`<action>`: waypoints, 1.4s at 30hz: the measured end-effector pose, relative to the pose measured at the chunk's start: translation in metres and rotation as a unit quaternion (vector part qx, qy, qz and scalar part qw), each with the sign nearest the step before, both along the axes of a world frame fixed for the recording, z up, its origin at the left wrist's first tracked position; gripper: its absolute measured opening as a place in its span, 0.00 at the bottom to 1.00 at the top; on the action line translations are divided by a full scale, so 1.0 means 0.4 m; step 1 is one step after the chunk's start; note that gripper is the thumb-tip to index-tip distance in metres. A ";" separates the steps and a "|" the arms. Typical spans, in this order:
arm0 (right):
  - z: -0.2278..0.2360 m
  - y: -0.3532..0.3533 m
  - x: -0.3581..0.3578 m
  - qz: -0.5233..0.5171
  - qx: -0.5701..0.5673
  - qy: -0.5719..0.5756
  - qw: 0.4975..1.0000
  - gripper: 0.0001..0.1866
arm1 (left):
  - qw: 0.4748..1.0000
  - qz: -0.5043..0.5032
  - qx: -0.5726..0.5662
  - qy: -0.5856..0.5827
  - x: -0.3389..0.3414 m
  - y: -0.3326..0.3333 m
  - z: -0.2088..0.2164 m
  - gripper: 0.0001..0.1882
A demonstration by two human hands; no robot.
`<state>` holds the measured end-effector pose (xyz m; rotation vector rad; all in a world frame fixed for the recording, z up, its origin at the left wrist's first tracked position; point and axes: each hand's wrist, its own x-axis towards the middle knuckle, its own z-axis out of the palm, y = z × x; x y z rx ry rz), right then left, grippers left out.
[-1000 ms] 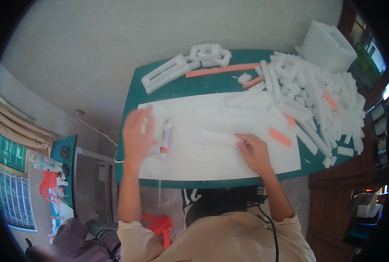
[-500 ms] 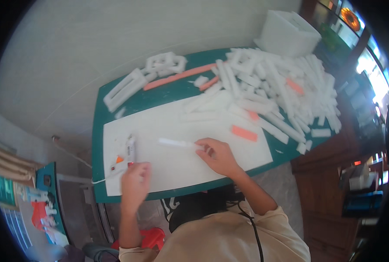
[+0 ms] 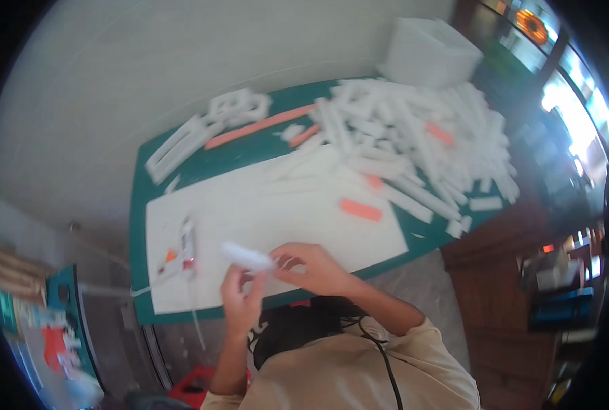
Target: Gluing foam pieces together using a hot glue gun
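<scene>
A short white foam strip (image 3: 247, 257) is held up over the near edge of the white board (image 3: 277, 219), a little blurred. My left hand (image 3: 239, 298) grips its underside, and my right hand (image 3: 314, 266) pinches its right end. A white glue gun (image 3: 184, 249) with an orange trigger lies on the board's left part, just left of my left hand, with its cord trailing off the table.
A green mat (image 3: 140, 225) covers the table. A big heap of white foam strips (image 3: 413, 137) with a few orange pieces fills the right side. Glued foam frames (image 3: 202, 130), a long orange strip (image 3: 258, 127) and a white foam box (image 3: 430, 52) lie at the back.
My left hand has left the glue gun on the board and come to the foam strip. Both hands have lifted the strip off the board toward me. The view has swung.
</scene>
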<state>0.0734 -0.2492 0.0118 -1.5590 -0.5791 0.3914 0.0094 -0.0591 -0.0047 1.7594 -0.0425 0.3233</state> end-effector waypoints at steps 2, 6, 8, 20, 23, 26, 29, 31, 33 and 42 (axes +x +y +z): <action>-0.001 -0.035 0.002 -0.044 -0.042 -0.056 0.997 0.17 | 0.999 0.025 -0.018 0.043 0.019 0.023 0.001 0.11; -0.022 -0.120 -0.003 -0.132 -0.027 -0.068 0.989 0.15 | 0.996 -0.003 0.059 0.068 0.047 0.111 0.026 0.12; -0.021 -0.168 -0.006 -0.194 0.000 -0.038 0.980 0.13 | 0.990 -0.012 0.115 0.083 0.062 0.111 0.051 0.12; -0.025 -0.572 -0.115 -0.615 -0.255 -0.142 0.732 0.07 | 0.940 -0.025 0.327 0.093 0.070 0.056 0.042 0.11; -0.053 -0.635 -0.123 -0.639 -0.251 -0.195 0.701 0.07 | 0.933 0.026 0.353 0.066 0.044 0.062 0.039 0.11; -0.044 -0.658 -0.121 -0.642 -0.286 -0.209 0.680 0.08 | 0.932 0.043 0.359 0.038 0.027 0.066 0.054 0.15; -0.049 -0.657 -0.099 -0.638 -0.282 -0.224 0.680 0.08 | 0.902 0.108 0.407 -0.093 0.007 0.062 0.069 0.28; -0.043 -0.640 -0.073 -0.627 -0.292 -0.222 0.687 0.09 | 0.916 0.134 0.374 -0.061 -0.009 0.065 0.084 0.29; -0.038 -0.615 -0.058 -0.616 -0.303 -0.232 0.690 0.09 | 0.933 0.147 0.326 -0.047 -0.025 0.076 0.088 0.30; -0.032 -0.538 0.012 -0.549 -0.329 -0.277 0.717 0.09 | 0.939 0.145 0.291 -0.107 -0.038 0.068 0.036 0.11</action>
